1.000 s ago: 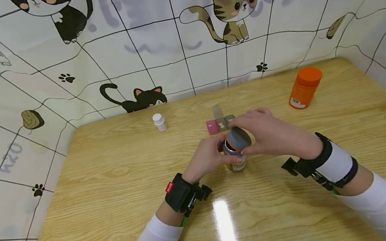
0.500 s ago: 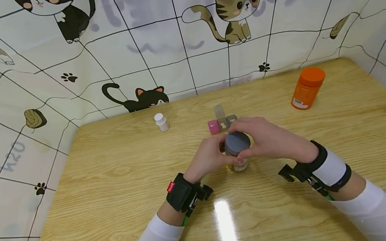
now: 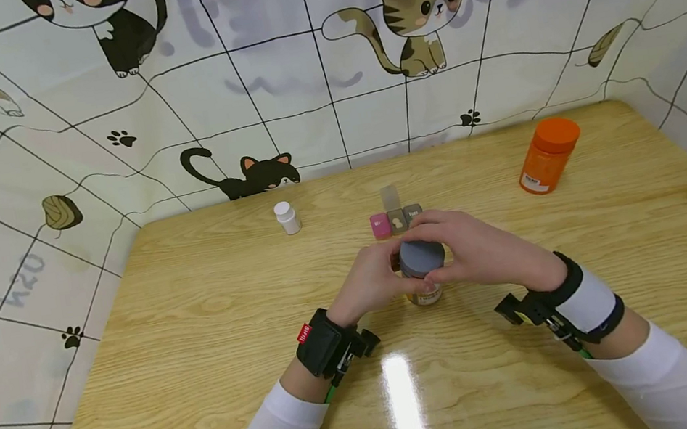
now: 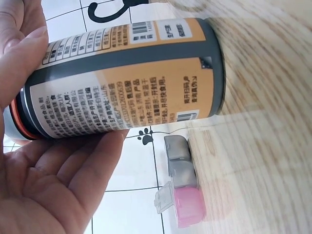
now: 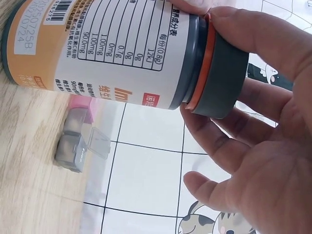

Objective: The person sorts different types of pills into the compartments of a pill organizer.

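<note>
A grey supplement bottle (image 4: pixel 122 80) with an orange-and-white printed label stands upright on the table. My left hand (image 3: pixel 368 284) holds its upper body between thumb and fingers. On the bottle's neck sits a dark grey lid (image 5: pixel 225 73) with an orange rim, which my right hand (image 3: pixel 480 250) grips round the edge. Just behind the bottle is a small pill organizer (image 3: pixel 396 221) with pink and grey compartments. Its middle compartment has a clear flap raised, and something pale lies inside.
A small white bottle (image 3: pixel 288 218) stands at the back left of the wooden table (image 3: pixel 204 351). At the back right stands an orange jar (image 3: pixel 548 156) with an orange lid. A cat-print sheet (image 3: pixel 293 89) rises behind the table.
The lid was tilted over the bottle's mouth a second ago and now lies level on it. My right hand came down with it; the left hand kept its grip on the bottle.
</note>
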`<state>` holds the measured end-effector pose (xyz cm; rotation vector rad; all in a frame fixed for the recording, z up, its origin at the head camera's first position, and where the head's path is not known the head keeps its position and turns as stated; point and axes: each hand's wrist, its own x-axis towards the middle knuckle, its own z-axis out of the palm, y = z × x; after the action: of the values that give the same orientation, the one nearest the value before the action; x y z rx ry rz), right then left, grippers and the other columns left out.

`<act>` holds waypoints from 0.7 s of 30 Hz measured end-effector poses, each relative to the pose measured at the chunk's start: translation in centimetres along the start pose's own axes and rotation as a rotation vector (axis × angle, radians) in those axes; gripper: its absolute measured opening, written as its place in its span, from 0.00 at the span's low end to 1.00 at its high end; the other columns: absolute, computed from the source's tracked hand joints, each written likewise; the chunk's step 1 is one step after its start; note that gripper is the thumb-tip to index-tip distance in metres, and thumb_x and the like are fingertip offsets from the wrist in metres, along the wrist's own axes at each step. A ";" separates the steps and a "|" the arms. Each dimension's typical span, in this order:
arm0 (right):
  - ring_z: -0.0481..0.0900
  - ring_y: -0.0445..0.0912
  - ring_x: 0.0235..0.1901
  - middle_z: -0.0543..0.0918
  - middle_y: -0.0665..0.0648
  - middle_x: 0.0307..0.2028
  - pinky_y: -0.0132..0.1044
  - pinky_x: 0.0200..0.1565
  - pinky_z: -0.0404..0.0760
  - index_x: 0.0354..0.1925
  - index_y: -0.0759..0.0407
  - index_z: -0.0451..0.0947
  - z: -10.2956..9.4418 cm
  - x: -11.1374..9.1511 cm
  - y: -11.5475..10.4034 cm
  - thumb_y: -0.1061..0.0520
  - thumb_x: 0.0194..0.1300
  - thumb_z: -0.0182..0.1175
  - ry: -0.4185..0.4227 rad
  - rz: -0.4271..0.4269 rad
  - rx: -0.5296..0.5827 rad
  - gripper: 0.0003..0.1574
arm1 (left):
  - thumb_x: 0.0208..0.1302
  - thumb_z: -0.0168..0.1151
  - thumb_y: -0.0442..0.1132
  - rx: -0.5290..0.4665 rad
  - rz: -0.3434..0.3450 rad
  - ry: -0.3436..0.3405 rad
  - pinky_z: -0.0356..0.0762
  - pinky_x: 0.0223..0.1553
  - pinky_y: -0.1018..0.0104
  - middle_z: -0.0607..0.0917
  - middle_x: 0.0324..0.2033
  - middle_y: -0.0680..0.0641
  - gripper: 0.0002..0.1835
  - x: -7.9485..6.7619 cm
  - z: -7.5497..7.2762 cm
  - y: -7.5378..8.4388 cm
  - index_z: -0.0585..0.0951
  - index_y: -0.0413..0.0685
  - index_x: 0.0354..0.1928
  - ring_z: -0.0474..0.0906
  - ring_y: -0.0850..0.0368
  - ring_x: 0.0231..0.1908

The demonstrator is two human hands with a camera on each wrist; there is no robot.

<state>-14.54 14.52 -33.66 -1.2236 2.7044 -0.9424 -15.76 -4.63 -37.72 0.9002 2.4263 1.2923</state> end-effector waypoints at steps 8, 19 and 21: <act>0.72 0.49 0.41 0.74 0.60 0.46 0.44 0.41 0.76 0.51 0.63 0.74 0.5 -0.2 -0.2 0.57 0.48 0.71 0.028 0.076 0.007 0.31 | 0.46 0.73 0.42 0.020 0.000 0.001 0.72 0.39 0.70 0.80 0.40 0.54 0.29 0.1 0.1 -0.1 0.75 0.49 0.52 0.74 0.65 0.38; 0.68 0.51 0.33 0.71 0.60 0.35 0.51 0.42 0.66 0.40 0.67 0.71 2.9 -0.7 -0.9 0.49 0.44 0.73 0.268 0.270 -0.045 0.32 | 0.45 0.73 0.37 0.081 -0.017 -0.004 0.70 0.35 0.73 0.81 0.33 0.54 0.18 0.2 0.5 -0.7 0.79 0.47 0.40 0.73 0.59 0.33; 0.67 0.51 0.31 0.70 0.59 0.33 0.54 0.41 0.61 0.38 0.65 0.69 3.3 -0.7 -1.0 0.45 0.44 0.73 0.298 0.306 -0.089 0.33 | 0.46 0.72 0.38 0.075 -0.018 -0.006 0.71 0.36 0.73 0.81 0.34 0.53 0.18 0.2 0.6 -0.7 0.79 0.47 0.40 0.73 0.62 0.34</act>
<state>-12.50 12.81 -35.97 -0.6899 3.0702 -1.0419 -15.91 -4.41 -38.60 0.8978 2.4873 1.1976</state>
